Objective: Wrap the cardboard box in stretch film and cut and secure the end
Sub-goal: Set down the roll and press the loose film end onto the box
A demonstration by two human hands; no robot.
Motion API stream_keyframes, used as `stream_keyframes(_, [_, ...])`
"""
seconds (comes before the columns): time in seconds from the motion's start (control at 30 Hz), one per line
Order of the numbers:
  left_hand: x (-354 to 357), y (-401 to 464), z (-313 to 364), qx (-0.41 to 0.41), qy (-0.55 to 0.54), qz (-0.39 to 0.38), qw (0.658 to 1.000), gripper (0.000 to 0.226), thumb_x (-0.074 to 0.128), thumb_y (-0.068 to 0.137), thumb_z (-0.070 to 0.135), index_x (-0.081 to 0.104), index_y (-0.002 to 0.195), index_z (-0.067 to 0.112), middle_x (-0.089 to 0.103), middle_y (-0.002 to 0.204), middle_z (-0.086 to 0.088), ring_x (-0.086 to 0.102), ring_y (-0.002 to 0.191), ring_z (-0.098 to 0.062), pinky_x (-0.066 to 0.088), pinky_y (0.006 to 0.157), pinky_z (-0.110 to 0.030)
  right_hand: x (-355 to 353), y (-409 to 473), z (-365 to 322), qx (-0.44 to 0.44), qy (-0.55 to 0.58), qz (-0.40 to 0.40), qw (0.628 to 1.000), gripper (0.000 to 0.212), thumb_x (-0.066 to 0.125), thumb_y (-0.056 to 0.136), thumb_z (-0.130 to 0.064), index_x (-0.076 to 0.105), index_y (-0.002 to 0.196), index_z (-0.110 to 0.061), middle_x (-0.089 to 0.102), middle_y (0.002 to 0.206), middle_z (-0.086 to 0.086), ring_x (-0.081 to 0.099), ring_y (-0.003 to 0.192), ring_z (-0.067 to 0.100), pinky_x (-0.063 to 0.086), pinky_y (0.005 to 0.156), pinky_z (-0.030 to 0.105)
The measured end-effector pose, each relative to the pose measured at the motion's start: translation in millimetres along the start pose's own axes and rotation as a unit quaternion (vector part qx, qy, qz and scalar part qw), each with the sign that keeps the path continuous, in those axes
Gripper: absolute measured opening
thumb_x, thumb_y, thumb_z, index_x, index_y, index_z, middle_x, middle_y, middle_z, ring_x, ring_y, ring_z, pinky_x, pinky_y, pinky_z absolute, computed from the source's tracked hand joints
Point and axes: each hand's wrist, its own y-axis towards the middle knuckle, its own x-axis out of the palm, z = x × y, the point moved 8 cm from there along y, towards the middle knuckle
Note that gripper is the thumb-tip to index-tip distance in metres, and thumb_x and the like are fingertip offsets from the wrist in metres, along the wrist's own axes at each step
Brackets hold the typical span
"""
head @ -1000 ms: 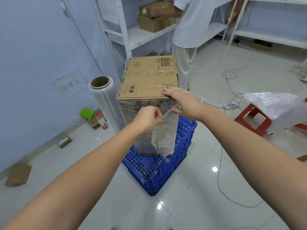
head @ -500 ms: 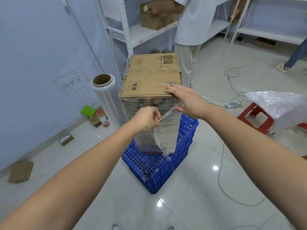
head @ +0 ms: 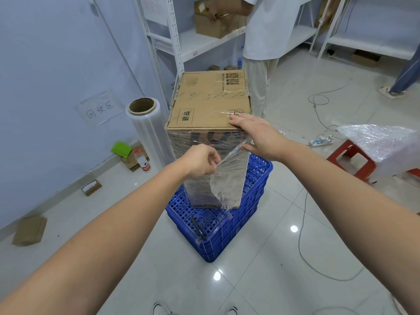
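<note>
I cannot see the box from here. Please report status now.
Left hand pinches loose film end. Right hand holds box top corner. Nothing in the way.

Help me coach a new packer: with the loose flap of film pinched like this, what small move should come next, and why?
Probably draw the loose film tail taut and press it flat onto the wrapped side of the cardboard box. The left hand pinches its upper edge, the flap hangs free, and the right hand steadies the box's top corner.

One wrapped box (head: 209,114), one film roll (head: 150,130), one blue crate (head: 254,201), two hands (head: 200,163) (head: 259,137).
</note>
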Motion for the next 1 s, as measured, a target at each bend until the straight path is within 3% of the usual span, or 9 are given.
stream_keyframes(0.33, [1, -1, -4, 0.004, 0.057, 0.014, 0.998, 0.004, 0.078, 0.091, 0.020, 0.075, 0.093, 0.021, 0.072, 0.084, 0.009, 0.067, 0.080, -0.005, 0.052, 0.076, -0.022, -1, 0, -1, -0.003, -0.005, 0.002, 1.000, 0.084, 0.081, 0.080, -0.017, 0.036, 0.151, -0.019, 0.033, 0.159, 0.000, 0.027, 0.148, 0.020, 0.022, 0.121, 0.040])
stream_keyframes(0.47, [8, -2, -13, -0.001, 0.022, -0.013, 1.000, 0.014, 0.068, 0.098, 0.020, 0.068, 0.085, 0.022, 0.068, 0.070, 0.014, 0.060, 0.059, 0.006, 0.047, 0.065, -0.019, 0, 0, 0, 0.000, -0.012, 0.000, 1.000, 0.086, 0.082, 0.080, -0.018, 0.035, 0.152, -0.020, 0.032, 0.160, -0.001, 0.025, 0.148, 0.019, 0.020, 0.121, 0.037])
stream_keyframes(0.63, [21, -10, -20, 0.007, -0.040, -0.023, 0.999, 0.006, 0.059, 0.102, 0.016, 0.058, 0.096, 0.017, 0.074, 0.091, -0.002, 0.070, 0.081, -0.015, 0.057, 0.078, -0.032, 3, 0, -2, -0.007, -0.026, -0.003, 1.000, 0.090, 0.084, 0.077, -0.018, 0.034, 0.152, -0.019, 0.031, 0.160, 0.001, 0.025, 0.148, 0.020, 0.020, 0.122, 0.038])
stream_keyframes(0.8, [21, -16, -31, 0.015, -0.057, 0.030, 0.998, 0.021, 0.073, 0.090, 0.005, 0.060, 0.092, 0.020, 0.072, 0.093, -0.003, 0.067, 0.082, -0.011, 0.051, 0.076, -0.025, 4, 0, -4, 0.003, -0.036, -0.008, 0.999, 0.092, 0.084, 0.076, -0.020, 0.032, 0.152, -0.019, 0.029, 0.161, 0.001, 0.024, 0.149, 0.020, 0.022, 0.122, 0.043])
stream_keyframes(0.9, [24, -17, -41, 0.000, -0.110, 0.042, 0.993, 0.024, 0.075, 0.087, 0.001, 0.063, 0.094, 0.021, 0.076, 0.087, -0.003, 0.073, 0.085, -0.017, 0.059, 0.082, -0.032, 5, 1, -4, -0.004, -0.057, -0.025, 0.998, 0.093, 0.083, 0.078, -0.020, 0.029, 0.154, -0.019, 0.027, 0.162, 0.001, 0.021, 0.150, 0.020, 0.018, 0.123, 0.040])
stream_keyframes(1.0, [26, -16, -46, -0.009, -0.137, 0.046, 0.990, 0.025, 0.075, 0.089, 0.003, 0.065, 0.102, 0.021, 0.078, 0.083, 0.003, 0.074, 0.084, -0.010, 0.059, 0.086, -0.032, 5, 0, -6, -0.006, -0.114, -0.046, 0.992, 0.091, 0.077, 0.083, -0.019, 0.023, 0.156, -0.018, 0.021, 0.164, 0.005, 0.015, 0.151, 0.025, 0.013, 0.123, 0.036])
